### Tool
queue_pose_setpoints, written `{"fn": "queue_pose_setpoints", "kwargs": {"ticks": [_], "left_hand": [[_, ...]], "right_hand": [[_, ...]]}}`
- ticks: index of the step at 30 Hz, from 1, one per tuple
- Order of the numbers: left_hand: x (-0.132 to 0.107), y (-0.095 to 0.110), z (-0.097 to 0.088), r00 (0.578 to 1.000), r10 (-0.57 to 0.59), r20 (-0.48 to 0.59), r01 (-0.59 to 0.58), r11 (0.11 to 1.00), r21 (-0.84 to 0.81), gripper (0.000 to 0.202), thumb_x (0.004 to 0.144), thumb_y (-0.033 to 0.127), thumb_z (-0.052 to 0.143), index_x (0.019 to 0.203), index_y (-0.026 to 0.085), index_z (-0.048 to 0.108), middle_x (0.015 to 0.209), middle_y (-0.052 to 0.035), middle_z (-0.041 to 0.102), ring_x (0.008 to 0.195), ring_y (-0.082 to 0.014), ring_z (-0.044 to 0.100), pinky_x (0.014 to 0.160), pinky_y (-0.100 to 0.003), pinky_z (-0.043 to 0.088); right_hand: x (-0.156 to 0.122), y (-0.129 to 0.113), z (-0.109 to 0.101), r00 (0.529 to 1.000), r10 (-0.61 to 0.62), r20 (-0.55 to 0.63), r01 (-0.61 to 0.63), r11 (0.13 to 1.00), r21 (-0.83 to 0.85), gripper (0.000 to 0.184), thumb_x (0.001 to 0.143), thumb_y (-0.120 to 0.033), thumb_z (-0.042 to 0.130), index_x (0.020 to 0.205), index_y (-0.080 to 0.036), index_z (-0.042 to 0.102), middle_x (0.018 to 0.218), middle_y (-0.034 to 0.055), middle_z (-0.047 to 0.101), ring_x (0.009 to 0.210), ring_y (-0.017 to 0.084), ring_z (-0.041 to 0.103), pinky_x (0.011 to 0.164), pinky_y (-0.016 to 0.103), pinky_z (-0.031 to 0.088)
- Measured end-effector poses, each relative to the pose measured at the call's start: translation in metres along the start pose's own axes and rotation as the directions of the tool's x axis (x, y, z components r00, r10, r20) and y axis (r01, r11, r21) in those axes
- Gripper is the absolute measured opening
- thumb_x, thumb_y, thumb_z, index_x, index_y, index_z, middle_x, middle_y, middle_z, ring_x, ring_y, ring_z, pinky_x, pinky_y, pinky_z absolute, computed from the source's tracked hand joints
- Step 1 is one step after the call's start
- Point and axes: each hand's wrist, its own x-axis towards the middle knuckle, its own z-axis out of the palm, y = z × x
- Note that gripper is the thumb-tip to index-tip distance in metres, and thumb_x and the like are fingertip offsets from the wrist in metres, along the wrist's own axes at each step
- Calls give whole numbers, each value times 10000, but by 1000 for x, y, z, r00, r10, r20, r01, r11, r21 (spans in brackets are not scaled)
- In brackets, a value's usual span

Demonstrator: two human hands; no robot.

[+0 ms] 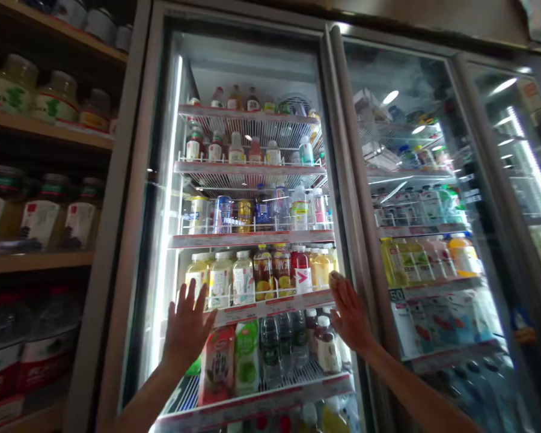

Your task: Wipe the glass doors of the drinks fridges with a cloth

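Note:
My left hand (187,328) is raised flat with fingers spread, against or just in front of the glass door (247,66) of a lit drinks fridge, near the door's left side. My right hand (349,316) is also open, fingers stretched out, at the door's right edge beside the grey frame (342,180). Neither hand holds anything. Behind the glass, wire shelves carry bottles and cans: yellow and orange juice bottles (264,273) at hand height, water bottles (282,343) and cartons (217,364) below.
A second glass-door fridge (424,210) stands to the right, with a third beyond it. On the left, wooden shelves (40,129) hold jars and large bottles. Boxes or packs sit on the lowest left shelf (9,367).

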Motion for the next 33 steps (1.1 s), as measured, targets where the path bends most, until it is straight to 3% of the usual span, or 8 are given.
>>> {"fn": "queue_pose_setpoints", "kwargs": {"ticks": [6, 9, 14, 16, 17, 23, 28, 33], "left_hand": [[-3, -9, 6, 1000, 25, 5, -25, 999, -27, 580, 911, 434, 287, 1378, 105, 390, 1492, -201, 257, 1395, -366, 188, 1026, -614, 309], [-14, -4, 3, 998, 54, -12, -54, 998, -18, 542, 895, 395, 347, 1388, 169, 379, 1482, -166, 303, 1378, -358, 248, 1016, -599, 345], [-25, 83, -25, 904, 428, -23, -428, 901, -64, 469, 864, 305, 439, 1332, 259, 437, 1432, -86, 420, 1333, -252, 375, 1053, -473, 384], [-15, 114, -29, 778, 628, 1, -623, 771, -130, 426, 868, 315, 431, 1294, 327, 458, 1432, 10, 427, 1328, -157, 380, 1092, -367, 358], [-9, 119, -30, 807, 590, 33, -582, 803, -124, 397, 868, 311, 428, 1259, 352, 482, 1436, 44, 418, 1333, -127, 367, 1105, -326, 340], [-16, 42, -25, 984, 178, 17, -176, 982, -67, 447, 848, 197, 372, 1250, 48, 501, 1374, -285, 407, 1291, -387, 397, 941, -622, 402], [-58, -4, 9, 974, 211, 80, -210, 978, -14, 482, 873, 332, 365, 1314, 183, 490, 1442, -140, 387, 1377, -300, 278, 1061, -540, 307], [-76, 0, 16, 968, 217, 123, -217, 976, -13, 509, 882, 367, 311, 1336, 200, 472, 1461, -119, 360, 1400, -282, 223, 1075, -536, 272]], "right_hand": [[83, 25, -5, 991, 120, -62, -123, 992, -35, 708, 908, -210, 361, 1485, -233, -48, 1561, 98, 107, 1430, 302, 100, 1078, 537, 348], [78, 14, -4, 993, 97, -72, -97, 995, 9, 703, 904, -216, 358, 1489, -208, -32, 1559, 112, 108, 1425, 320, 109, 1074, 550, 351], [-9, -20, -3, 995, -97, 16, 95, 988, 126, 737, 862, -204, 399, 1486, -295, 17, 1559, 13, 137, 1420, 281, 178, 1094, 522, 353], [-4, -21, -1, 995, -100, 24, 95, 984, 152, 742, 857, -198, 409, 1485, -312, 30, 1555, 8, 157, 1415, 295, 193, 1100, 542, 329], [10, -20, 0, 995, -94, 28, 88, 982, 164, 729, 863, -199, 406, 1486, -312, 45, 1552, 16, 170, 1411, 305, 200, 1100, 553, 320], [38, -52, -5, 1000, 10, 5, -10, 995, 94, 714, 873, -207, 374, 1498, -220, 31, 1530, 97, 232, 1412, 331, 181, 1063, 523, 372], [-46, -85, -10, 939, -268, 217, 245, 961, 125, 759, 775, -136, 386, 1473, -326, 157, 1420, -37, 451, 1315, 232, 413, 1014, 431, 446], [23, -51, -13, 962, -82, 262, 66, 995, 68, 675, 839, -169, 366, 1478, -249, 168, 1509, 25, 301, 1414, 242, 212, 1119, 490, 293]]}}
